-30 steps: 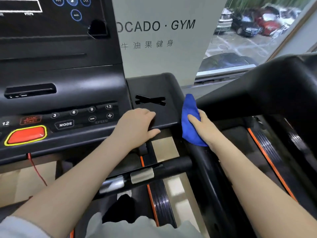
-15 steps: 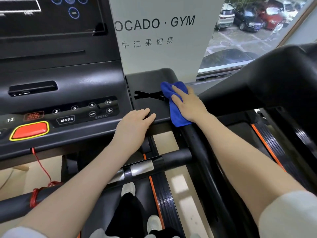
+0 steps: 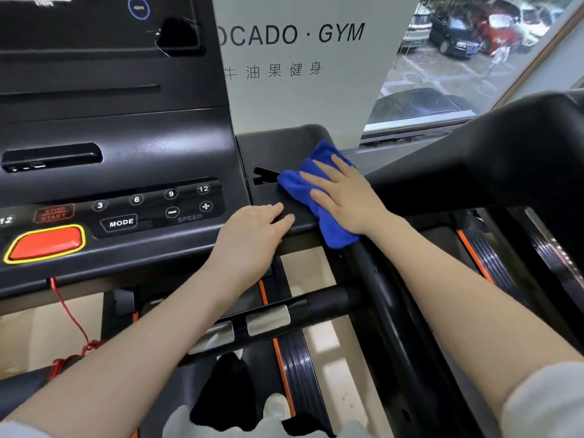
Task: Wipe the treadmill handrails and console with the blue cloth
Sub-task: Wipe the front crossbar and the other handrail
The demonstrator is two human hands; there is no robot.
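At the far left, the red stop button point(image 3: 45, 243) and the red safety cord point(image 3: 68, 314) hanging beneath it were left untouched, as were the MODE key point(image 3: 121, 222) and the speed keys point(image 3: 189, 209) on the console point(image 3: 126, 147). The left hand point(image 3: 252, 235) was laid on the front lip of the black side tray point(image 3: 284, 147), fingers together and only slightly bent, nothing being held; the placement was judged to serve as a brace for the body during the wipe. To its right, the blue cloth point(image 3: 303, 188) was spread over the tray surface, partly covering the X-shaped slot point(image 3: 264, 177), with its lower corner draped over the front edge. The right hand point(image 3: 343, 196) was pressed flat on the cloth, fingers straight and slightly spread, so that an even load could be applied across the fabric. The right handrail point(image 3: 410, 358), running down from below the cloth, was judged still to require wiping. The tray surface was matt black plastic. Behind it a white gym sign point(image 3: 300, 58) was set, and further right a window point(image 3: 474, 58) looked onto parked cars.
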